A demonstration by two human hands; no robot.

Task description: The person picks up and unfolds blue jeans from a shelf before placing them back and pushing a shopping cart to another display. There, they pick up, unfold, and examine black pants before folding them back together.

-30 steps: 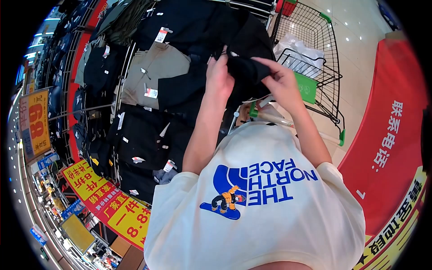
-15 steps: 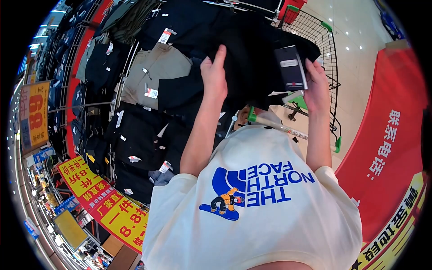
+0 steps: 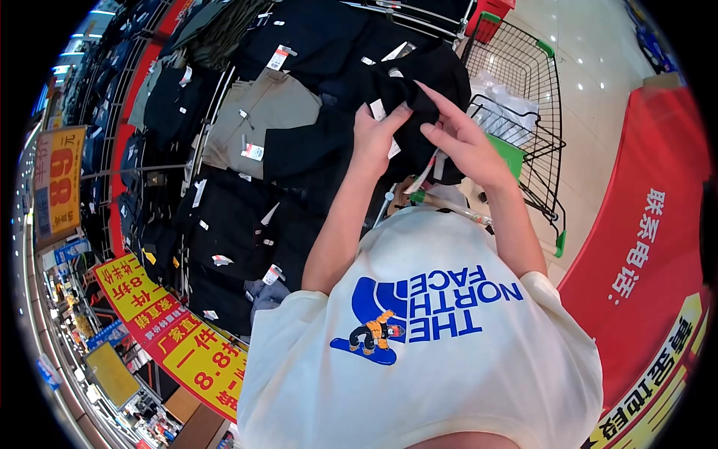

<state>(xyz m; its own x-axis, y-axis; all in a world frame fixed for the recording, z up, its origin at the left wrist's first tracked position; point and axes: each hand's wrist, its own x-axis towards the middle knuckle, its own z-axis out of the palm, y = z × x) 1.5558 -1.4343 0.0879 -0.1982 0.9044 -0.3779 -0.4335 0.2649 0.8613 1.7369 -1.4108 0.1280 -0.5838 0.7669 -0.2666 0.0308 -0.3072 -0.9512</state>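
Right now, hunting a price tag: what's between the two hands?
Head view: the black garment, white tag showing, held by left hand and right hand.

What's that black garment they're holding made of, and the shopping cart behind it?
Black garment: soft cloth with a matte finish; it folds and bunches limply between the left hand and right hand. The fibre cannot be told. Shopping cart: thin metal wire in a grid, seemingly dark-coated, with green corner caps that look plastic.

Arms raised forward, elbows bent, with left hand (image 3: 374,138) and right hand (image 3: 464,142) close together (nearly touching), fingers pinched closed.
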